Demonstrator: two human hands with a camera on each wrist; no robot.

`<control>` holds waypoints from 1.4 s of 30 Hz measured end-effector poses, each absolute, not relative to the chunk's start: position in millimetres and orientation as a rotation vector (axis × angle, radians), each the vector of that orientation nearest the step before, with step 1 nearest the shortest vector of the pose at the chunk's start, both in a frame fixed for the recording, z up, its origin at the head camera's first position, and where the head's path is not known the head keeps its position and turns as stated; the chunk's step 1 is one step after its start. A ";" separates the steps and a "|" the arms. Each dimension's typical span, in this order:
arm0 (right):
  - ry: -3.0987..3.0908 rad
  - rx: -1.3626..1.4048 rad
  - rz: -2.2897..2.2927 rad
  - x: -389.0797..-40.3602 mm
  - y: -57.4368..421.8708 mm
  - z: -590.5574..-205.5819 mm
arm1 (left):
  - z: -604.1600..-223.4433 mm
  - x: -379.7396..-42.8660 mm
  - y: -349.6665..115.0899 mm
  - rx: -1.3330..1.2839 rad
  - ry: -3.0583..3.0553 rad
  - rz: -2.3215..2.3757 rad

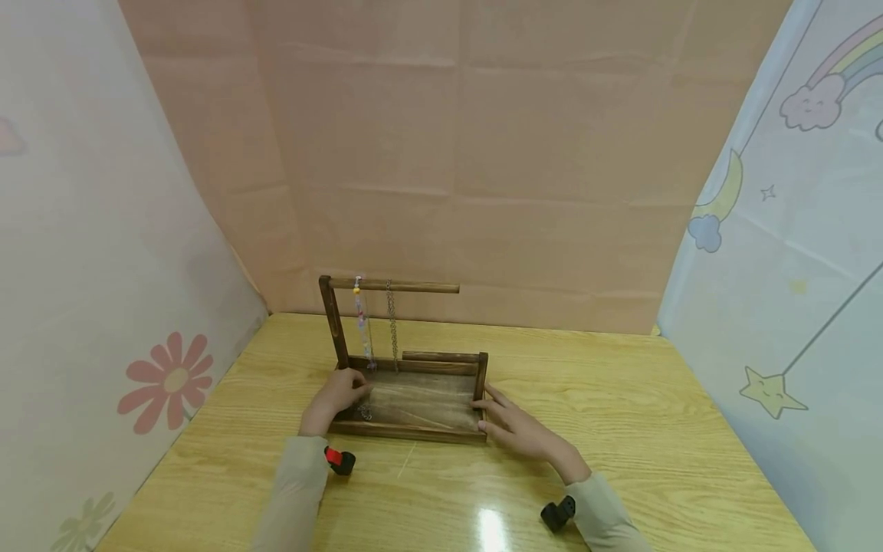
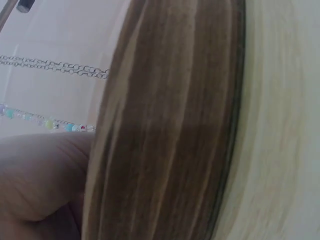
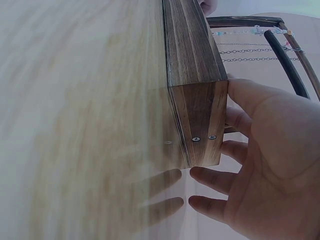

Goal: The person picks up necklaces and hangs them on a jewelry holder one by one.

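Observation:
A dark wooden jewelry stand (image 1: pixel 407 431) has a shallow tray, a left post and a top bar. My left hand (image 1: pixel 338 389) is at the tray's left end, fingers bent over the inside; what they may hold is hidden. Near those fingertips, a silver chain (image 1: pixel 364 412) lies bunched in the tray. My right hand (image 1: pixel 517 429) touches the tray's right end, thumb at the front corner and fingers spread. From the top bar hang a beaded strand (image 1: pixel 362 322) and a silver chain necklace (image 1: pixel 392 326).
The stand sits on a yellow wood-grain table (image 1: pixel 621 429). A shorter lower bar (image 1: pixel 441 356) runs left from the right post. Brown paper (image 1: pixel 455 153) covers the wall behind, with patterned sheets on both sides.

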State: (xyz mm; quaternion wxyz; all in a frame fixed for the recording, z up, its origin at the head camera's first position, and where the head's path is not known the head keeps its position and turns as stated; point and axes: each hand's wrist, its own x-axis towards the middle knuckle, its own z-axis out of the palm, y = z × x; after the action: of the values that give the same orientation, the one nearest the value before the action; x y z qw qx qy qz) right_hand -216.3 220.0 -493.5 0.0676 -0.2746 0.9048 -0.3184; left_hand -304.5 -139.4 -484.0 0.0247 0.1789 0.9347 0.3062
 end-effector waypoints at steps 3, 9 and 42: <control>2.720 -0.825 -0.963 -216.0 219.5 -493.9 | -488.2 -303.9 -137.0 0.487 2.918 0.941; 2.716 -0.834 -0.961 -215.9 219.1 -495.6 | -495.0 -303.2 -133.9 0.368 2.940 0.948; 2.720 -0.780 -0.958 -215.7 220.9 -494.6 | -487.4 -296.4 -118.0 0.247 3.001 0.698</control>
State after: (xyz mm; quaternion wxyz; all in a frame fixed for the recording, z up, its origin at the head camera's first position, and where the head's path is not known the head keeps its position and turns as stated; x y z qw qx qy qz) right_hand -215.7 220.9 -494.6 0.0770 -0.2605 0.9077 -0.3198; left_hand -296.4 -118.0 -487.4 0.0253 0.0798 0.9706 0.2257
